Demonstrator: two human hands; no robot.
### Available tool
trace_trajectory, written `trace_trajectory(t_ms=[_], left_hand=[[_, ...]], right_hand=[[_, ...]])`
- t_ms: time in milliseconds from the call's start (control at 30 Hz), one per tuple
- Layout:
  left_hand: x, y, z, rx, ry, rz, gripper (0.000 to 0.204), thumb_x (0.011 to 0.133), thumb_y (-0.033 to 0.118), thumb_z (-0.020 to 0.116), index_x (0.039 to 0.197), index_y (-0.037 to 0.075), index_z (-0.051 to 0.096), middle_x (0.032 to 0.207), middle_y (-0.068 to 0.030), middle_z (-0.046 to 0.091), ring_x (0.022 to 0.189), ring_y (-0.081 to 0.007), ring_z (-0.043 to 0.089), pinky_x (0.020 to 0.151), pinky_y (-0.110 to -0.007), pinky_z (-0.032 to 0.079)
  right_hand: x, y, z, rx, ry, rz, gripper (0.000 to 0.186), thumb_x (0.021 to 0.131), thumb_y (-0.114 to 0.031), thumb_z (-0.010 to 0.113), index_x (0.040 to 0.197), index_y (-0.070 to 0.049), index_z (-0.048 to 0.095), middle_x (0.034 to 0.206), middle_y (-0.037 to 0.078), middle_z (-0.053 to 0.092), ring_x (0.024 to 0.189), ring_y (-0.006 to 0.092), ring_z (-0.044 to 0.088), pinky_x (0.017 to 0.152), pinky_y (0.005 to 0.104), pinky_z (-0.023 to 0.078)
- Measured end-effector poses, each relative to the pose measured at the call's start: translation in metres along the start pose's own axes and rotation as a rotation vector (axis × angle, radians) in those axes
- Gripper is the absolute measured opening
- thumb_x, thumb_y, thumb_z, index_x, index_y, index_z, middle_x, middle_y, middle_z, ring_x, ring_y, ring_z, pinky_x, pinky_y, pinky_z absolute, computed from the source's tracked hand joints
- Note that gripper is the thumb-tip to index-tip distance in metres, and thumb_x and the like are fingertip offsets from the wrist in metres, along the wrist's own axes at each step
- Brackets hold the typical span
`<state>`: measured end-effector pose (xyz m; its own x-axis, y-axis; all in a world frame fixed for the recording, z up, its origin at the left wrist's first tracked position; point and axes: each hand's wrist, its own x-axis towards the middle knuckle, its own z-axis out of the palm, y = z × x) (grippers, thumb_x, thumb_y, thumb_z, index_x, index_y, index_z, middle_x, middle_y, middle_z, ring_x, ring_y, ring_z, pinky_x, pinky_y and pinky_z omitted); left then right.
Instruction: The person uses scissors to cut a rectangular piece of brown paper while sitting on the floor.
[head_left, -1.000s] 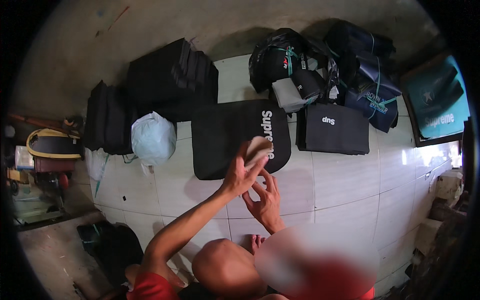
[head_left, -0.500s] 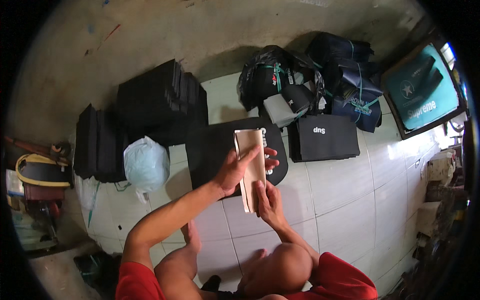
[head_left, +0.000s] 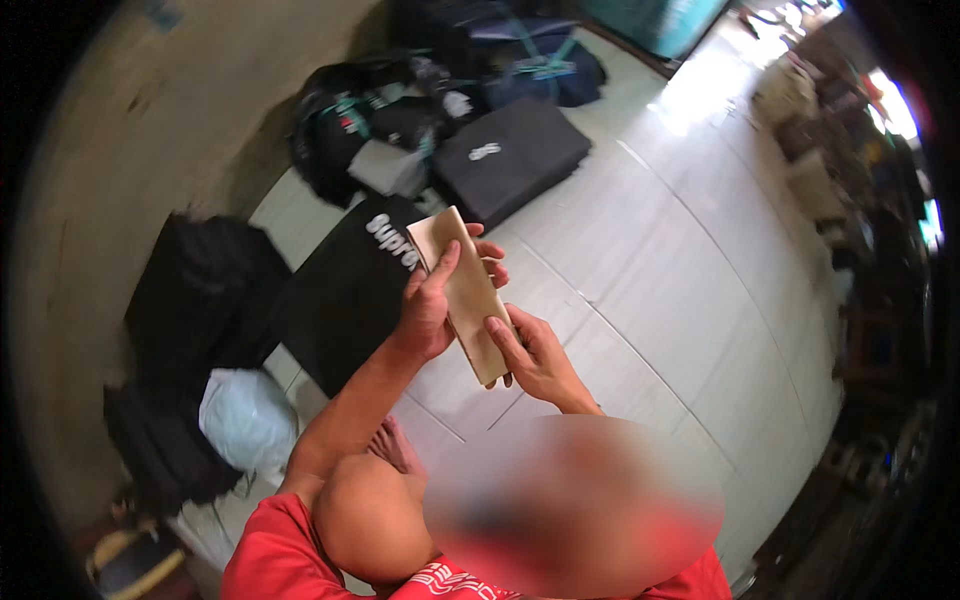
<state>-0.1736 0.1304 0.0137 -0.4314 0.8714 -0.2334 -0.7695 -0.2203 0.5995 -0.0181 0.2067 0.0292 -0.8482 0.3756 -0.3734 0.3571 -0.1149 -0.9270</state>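
My left hand [head_left: 428, 305] grips the upper part of a long, narrow beige piece of folded card or paper [head_left: 465, 286], thumb on top and fingers curling out past its right edge. My right hand [head_left: 540, 360] holds its lower end, thumb lying on the face. The piece is tilted, top toward the upper left. Just beyond and left of my hands a black panel with white lettering [head_left: 330, 300] lies on the tiled floor, partly hidden by my left hand and the piece.
Black stacks [head_left: 195, 305], a pale plastic bag [head_left: 245, 415] and more dark stacks [head_left: 160, 440] are at left. Tied dark bundles [head_left: 540, 70] and a black stack [head_left: 515, 175] lie above. A teal framed screen [head_left: 650, 20] stands at top. Clutter [head_left: 820, 200] lines the right side.
My view has turned rightward. The piece was held up at an angle a second ago; since then it turned flatter toward me, and my right hand took hold of its lower end.
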Motion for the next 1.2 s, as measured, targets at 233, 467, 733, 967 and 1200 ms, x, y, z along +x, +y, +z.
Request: trace_trajectory(t_ms=[233,467,733,967,1200], left_hand=[[0.007,0.012,0.043,-0.019,-0.115,-0.061,0.038,0.109,0.031,0.035,0.135,0.005,0.046,0.117,-0.0179,0.063,0.113,-0.0307,0.063,0.102,-0.045,0.052],[0.003,0.016,0.003,0.181,0.06,0.041,0.039,0.1,0.033,0.064,0.121,0.001,0.057,0.114,-0.0189,0.068,0.101,-0.0267,0.07,0.089,-0.041,0.059],[-0.012,0.042,-0.052,0.388,0.269,0.184,0.026,0.095,0.021,0.071,0.095,-0.005,0.07,0.087,-0.0128,0.074,0.08,-0.0185,0.073,0.07,-0.03,0.059],[-0.025,0.045,-0.068,0.725,0.377,0.314,0.027,0.095,0.021,0.072,0.093,-0.006,0.072,0.081,-0.0094,0.074,0.076,-0.012,0.071,0.069,-0.028,0.059],[-0.022,0.033,-0.066,0.727,0.377,0.251,0.016,0.095,0.016,0.071,0.095,0.0,0.073,0.086,-0.0071,0.074,0.078,-0.0134,0.07,0.073,-0.027,0.056]], right_hand=[[-0.021,-0.016,0.007,0.029,0.242,-0.079,0.032,0.106,-0.027,0.049,0.103,0.002,0.06,0.065,0.008,0.064,0.049,0.0172,0.063,0.046,0.0308,0.047],[-0.02,-0.007,0.03,-0.128,0.22,-0.022,0.028,0.106,-0.025,0.051,0.098,0.001,0.059,0.063,0.005,0.058,0.046,0.0112,0.055,0.041,0.0271,0.043],[0.012,0.01,0.048,-0.068,0.016,0.041,0.031,0.106,-0.029,0.051,0.103,0.0,0.061,0.063,0.007,0.06,0.043,0.0124,0.056,0.041,0.0275,0.044],[0.048,0.007,0.056,-0.308,0.041,-0.172,0.035,0.103,-0.033,0.054,0.106,0.001,0.063,0.07,0.017,0.066,0.063,0.0307,0.067,0.059,0.0435,0.051],[0.076,0.017,0.069,-0.384,0.267,-0.286,0.029,0.102,-0.027,0.057,0.089,-0.001,0.059,0.068,0.022,0.054,0.058,0.0378,0.05,0.054,0.0411,0.04]])
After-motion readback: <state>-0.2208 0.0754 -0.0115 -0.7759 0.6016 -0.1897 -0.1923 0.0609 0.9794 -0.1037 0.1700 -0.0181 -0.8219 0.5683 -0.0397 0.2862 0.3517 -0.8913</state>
